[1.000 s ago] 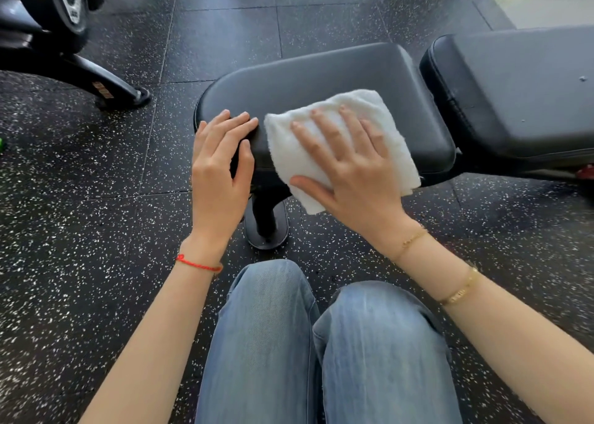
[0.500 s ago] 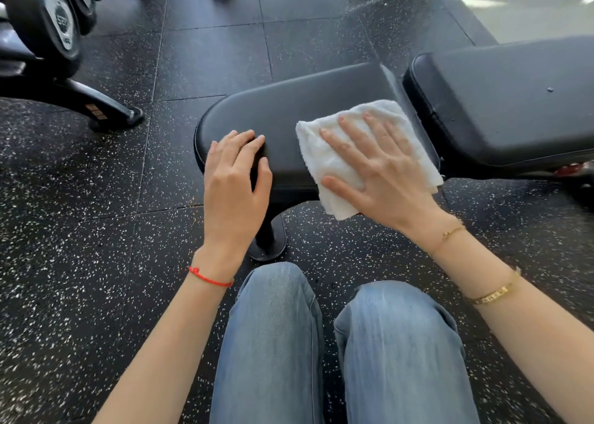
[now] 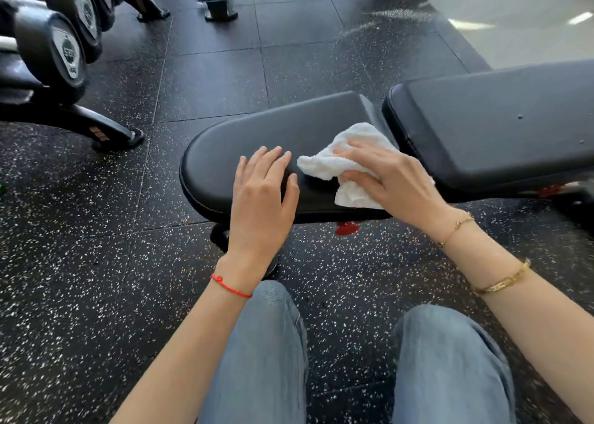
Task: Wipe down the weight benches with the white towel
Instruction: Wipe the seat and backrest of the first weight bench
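Pressing a bunched white terry towel (image 3: 345, 163) onto the black padded vinyl bench seat (image 3: 257, 134) with a loosely clutching right hand (image 3: 390, 177) (left hand (image 3: 262, 195) rests flat, fingers together), the person may leave streaks unwiped because the crumpled cloth covers little.

Both forearms are bare, with no sleeves in view. A thin red string bracelet (image 3: 231, 288) with a small knot circles the wrist just below the left hand (image 3: 262, 198). Below the right hand (image 3: 393, 182), a fine gold chain bracelet (image 3: 456, 229) sits at the wrist, and a broader flat gold bangle (image 3: 503, 282) lies farther up the forearm. The legs wear loose, faded light-blue denim jeans (image 3: 266, 359).
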### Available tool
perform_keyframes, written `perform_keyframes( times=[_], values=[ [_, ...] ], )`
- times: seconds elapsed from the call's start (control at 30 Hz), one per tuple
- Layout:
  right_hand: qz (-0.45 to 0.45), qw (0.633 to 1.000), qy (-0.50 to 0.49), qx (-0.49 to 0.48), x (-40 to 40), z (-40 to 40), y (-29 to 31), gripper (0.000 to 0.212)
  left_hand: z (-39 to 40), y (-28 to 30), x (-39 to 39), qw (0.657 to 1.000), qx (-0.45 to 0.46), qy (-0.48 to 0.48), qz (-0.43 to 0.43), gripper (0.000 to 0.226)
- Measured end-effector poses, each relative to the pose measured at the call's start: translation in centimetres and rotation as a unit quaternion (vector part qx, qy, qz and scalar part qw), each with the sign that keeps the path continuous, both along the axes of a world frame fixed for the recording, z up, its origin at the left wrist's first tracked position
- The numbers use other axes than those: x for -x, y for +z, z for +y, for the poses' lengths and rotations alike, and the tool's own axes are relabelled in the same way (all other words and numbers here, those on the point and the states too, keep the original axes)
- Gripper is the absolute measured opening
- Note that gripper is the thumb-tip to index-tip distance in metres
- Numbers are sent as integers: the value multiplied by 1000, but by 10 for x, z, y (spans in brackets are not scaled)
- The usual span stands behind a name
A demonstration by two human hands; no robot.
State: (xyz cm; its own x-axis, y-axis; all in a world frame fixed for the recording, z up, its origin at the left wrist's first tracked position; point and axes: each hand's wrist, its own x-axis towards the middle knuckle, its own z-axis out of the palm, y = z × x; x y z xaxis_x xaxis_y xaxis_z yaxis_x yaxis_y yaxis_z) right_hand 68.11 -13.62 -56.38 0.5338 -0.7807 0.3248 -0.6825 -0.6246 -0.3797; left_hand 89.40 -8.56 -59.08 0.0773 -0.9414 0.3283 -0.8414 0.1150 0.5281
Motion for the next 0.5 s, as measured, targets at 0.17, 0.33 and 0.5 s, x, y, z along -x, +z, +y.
perform_keyframes(
  times=[0.17, 0.33, 0.5],
  values=[
    [66, 996, -23, 61, 69, -34, 30, 36, -15, 9, 61, 1000, -9, 13, -9, 41],
    [130, 991, -44, 9, 131, -42, 17, 50, -33, 8, 124, 999, -34, 19, -36, 44],
    [163, 983, -23, -86, 146, -52, -14, 65, -52, 2, 156, 993, -65, 72, -64, 47]
  ],
)
